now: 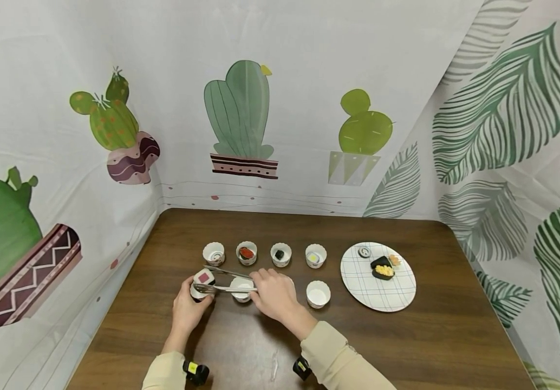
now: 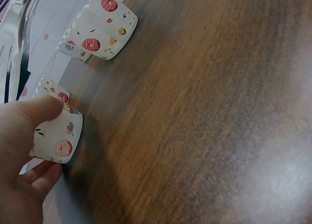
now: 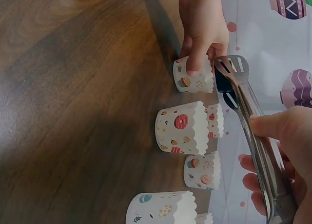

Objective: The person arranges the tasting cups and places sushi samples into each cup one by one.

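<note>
My left hand (image 1: 187,310) holds a white paper baking cup (image 2: 57,141) printed with donuts at the left end of the front row, thumb on its side. My right hand (image 1: 275,295) grips metal tongs (image 3: 261,151), reaching left over a neighbouring cup (image 1: 242,296). Between the tongs' tips is a toy-like sushi roll (image 1: 204,277), white with a pink square centre and dark wrap. It sits right at the mouth of the held cup. In the right wrist view the roll shows only as a dark shape behind the slotted tips.
Behind stands a row of cups holding small sushi pieces, such as a red-topped one (image 1: 246,253) and a black one (image 1: 279,254). Another white cup (image 1: 318,294) stands right of my right hand. A checked plate (image 1: 358,287) with several sushi pieces lies at the right.
</note>
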The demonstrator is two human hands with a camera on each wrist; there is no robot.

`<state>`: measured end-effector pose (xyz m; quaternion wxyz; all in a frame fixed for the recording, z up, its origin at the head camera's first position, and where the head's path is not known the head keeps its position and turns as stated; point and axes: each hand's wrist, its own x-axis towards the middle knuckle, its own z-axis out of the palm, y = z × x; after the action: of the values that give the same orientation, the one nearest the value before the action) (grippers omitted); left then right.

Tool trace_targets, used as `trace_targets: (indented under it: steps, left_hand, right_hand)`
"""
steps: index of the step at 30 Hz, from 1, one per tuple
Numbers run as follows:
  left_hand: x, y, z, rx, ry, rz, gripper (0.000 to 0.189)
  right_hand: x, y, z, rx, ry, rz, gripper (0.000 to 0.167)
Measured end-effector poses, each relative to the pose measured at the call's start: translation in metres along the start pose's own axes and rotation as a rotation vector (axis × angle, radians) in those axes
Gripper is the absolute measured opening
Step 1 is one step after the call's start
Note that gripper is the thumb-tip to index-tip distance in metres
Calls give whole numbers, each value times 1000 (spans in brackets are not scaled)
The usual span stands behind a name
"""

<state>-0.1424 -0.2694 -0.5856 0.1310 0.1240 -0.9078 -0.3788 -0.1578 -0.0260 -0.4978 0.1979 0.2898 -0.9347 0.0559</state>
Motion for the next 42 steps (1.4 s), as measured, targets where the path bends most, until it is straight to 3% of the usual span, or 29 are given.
trace_targets:
  steps: [11,24,30,42]
  left_hand:
    - [-1,1,0,11,20,10,67]
    - [-2,1,-1,7,17,8,66]
    - [-2,0,0,-5,33,17,67]
    - [-1,0,-1,-25,7,0,66]
  right_hand:
    - [2,-5,11,6,-8,-37,36]
    - [0,-11,18,-1,-20,-24,34]
    - [-1,-11,18,6,-26,-9,35]
    - [-7,-1,12,14,1,15,40]
